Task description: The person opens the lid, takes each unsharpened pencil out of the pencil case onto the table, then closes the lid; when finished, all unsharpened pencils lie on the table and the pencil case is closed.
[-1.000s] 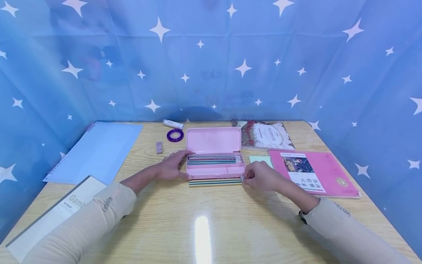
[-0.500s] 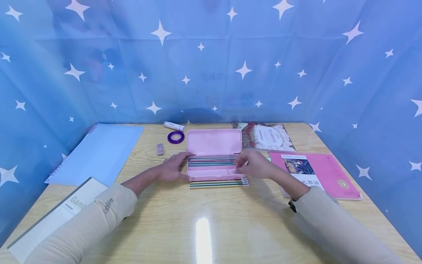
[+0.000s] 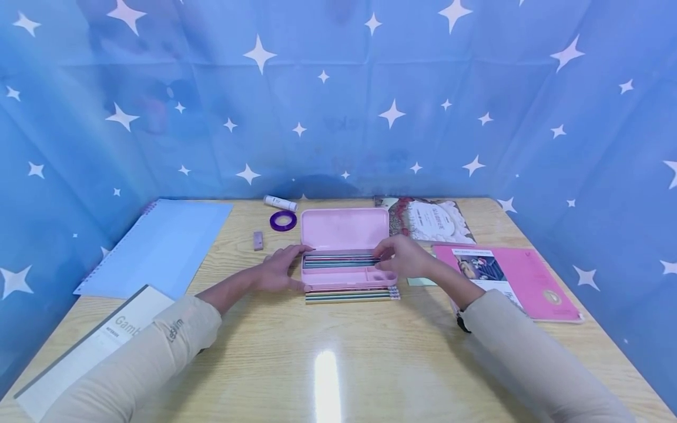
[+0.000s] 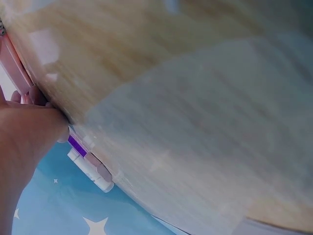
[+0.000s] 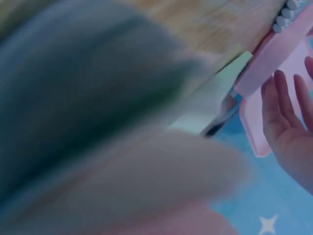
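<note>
A pink pencil case [image 3: 334, 276] lies on the table with its lid raised at the back. Several pencils [image 3: 338, 261] fill its rear compartment. My left hand [image 3: 275, 270] grips the case's left end, thumb at the front corner and fingers at the back. Over the right end is my right hand [image 3: 404, 257], thumb and forefinger at the pencils' ends and hiding them. In the right wrist view, that hand's fingers [image 5: 284, 100] look fairly straight beside the pink case wall [image 5: 274, 63]. More pencils [image 3: 349, 295] lie side by side along the case's front.
Behind on the left are a purple tape roll [image 3: 282, 221], a white glue stick [image 3: 280, 203] and a small eraser-like block [image 3: 257, 241]. A blue spiral pad [image 3: 164, 247] and notebook [image 3: 100, 341] lie left. Books [image 3: 539, 282] and a pale green sheet [image 3: 420, 282] lie right.
My right hand has moved from the right ends of the front pencils up and left, over the case's right end. My left hand stays on the case.
</note>
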Demonstrator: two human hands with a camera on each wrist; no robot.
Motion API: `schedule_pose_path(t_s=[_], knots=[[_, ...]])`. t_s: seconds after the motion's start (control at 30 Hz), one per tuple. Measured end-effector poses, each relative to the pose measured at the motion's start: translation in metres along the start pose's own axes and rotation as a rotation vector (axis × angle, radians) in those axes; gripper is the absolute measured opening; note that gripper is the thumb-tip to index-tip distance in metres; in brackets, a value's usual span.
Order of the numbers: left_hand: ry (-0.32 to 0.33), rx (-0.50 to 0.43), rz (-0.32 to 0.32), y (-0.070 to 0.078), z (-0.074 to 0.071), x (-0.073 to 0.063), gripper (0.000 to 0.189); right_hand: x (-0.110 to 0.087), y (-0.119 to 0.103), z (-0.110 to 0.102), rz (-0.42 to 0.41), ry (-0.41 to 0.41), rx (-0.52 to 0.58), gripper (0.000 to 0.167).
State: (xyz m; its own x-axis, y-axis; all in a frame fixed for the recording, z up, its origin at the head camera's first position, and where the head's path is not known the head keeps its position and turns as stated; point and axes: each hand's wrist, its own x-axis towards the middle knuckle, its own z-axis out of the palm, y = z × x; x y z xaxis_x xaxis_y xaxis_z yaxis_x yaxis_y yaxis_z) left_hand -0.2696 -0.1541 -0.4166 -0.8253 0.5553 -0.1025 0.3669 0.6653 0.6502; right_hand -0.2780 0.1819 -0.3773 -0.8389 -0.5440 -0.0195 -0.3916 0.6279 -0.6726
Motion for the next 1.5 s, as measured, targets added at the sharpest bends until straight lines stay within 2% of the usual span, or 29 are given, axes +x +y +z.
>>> schedule_pose_path(t_s=[0.23, 0.37, 0.6, 0.83, 1.13, 1.33, 1.5], knots=[[0.01, 0.007, -0.003, 0.0, -0.001, 0.0, 0.094, 0.007, 0.004, -0.001, 0.023, -0.047, -0.085, 0.018], [0.01, 0.009, -0.002, -0.001, 0.0, 0.001, 0.094, 0.009, 0.005, 0.0, 0.025, -0.066, -0.071, 0.015], [0.014, 0.012, -0.005, -0.003, 0.002, 0.002, 0.094, 0.009, 0.011, 0.004, -0.042, -0.067, -0.077, 0.01], [0.024, 0.02, -0.039, -0.003, 0.004, 0.004, 0.094, 0.008, 0.014, 0.007, -0.106, -0.113, -0.086, 0.013], [0.029, 0.013, -0.032, -0.002, 0.004, 0.002, 0.093, 0.006, 0.01, 0.007, -0.078, -0.159, -0.07, 0.018], [0.027, 0.017, -0.032, -0.002, 0.004, 0.002, 0.093, 0.006, 0.009, 0.005, -0.073, -0.163, -0.074, 0.016], [0.023, 0.022, -0.043, -0.003, 0.004, 0.004, 0.094, 0.006, 0.011, 0.004, -0.083, -0.105, -0.09, 0.013]])
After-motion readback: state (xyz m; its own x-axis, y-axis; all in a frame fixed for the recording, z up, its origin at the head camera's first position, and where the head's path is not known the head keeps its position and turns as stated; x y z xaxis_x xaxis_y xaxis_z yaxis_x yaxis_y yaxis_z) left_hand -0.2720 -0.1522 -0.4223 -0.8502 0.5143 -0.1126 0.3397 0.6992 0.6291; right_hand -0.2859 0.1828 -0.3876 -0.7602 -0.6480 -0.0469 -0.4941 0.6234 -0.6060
